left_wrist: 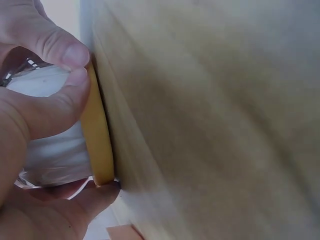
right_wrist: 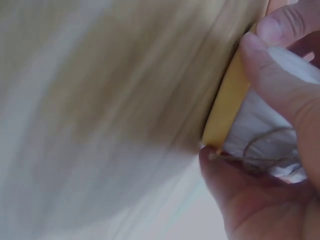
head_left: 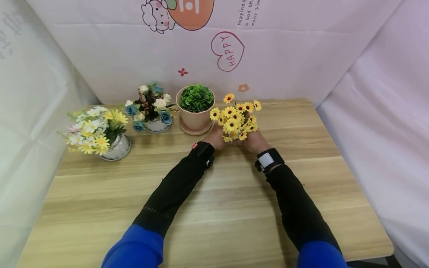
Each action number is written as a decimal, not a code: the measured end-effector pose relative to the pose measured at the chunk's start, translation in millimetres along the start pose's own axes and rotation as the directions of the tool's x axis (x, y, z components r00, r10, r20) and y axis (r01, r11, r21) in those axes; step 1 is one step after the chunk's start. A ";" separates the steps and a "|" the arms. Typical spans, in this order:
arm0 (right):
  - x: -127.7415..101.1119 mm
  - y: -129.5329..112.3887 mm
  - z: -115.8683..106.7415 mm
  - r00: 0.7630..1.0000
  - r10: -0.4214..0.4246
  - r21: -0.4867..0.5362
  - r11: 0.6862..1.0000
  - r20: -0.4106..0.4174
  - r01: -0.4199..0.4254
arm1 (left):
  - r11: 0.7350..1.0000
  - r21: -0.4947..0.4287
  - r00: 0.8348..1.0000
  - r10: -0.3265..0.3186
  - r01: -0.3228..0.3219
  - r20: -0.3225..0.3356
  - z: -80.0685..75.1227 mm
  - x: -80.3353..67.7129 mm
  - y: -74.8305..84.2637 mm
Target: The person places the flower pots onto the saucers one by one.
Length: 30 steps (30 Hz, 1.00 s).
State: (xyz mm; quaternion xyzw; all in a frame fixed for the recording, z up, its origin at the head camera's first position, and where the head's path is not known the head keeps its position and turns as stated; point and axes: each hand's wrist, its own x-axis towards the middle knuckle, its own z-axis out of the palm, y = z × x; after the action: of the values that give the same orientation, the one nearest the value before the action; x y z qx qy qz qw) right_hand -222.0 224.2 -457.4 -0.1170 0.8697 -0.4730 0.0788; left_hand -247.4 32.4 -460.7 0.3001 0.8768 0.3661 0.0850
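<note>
A pale wood-grain surface fills the view. Along its far edge stand three pots: a silver pot of white and yellow daisies near the far left corner, a pot of blue and cream roses beside it, then a pink pot with a green plant on a saucer near the middle. The yellow-flower pot sits just right of that one, its yellow base at the wood.
</note>
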 end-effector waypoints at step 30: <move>62.8 5.4 1.4 0.997 0.041 -0.228 0.973 0.062 -0.026 | 0.982 0.107 0.987 -0.153 0.158 -0.049 -24.3 11.4 -48.3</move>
State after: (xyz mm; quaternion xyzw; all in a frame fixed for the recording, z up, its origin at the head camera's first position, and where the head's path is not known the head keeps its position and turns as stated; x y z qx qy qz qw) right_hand -282.6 208.5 -464.4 -0.1262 0.9169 -0.3648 0.1018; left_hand -288.0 -1.9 -475.9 0.2274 0.9181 0.3150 0.0788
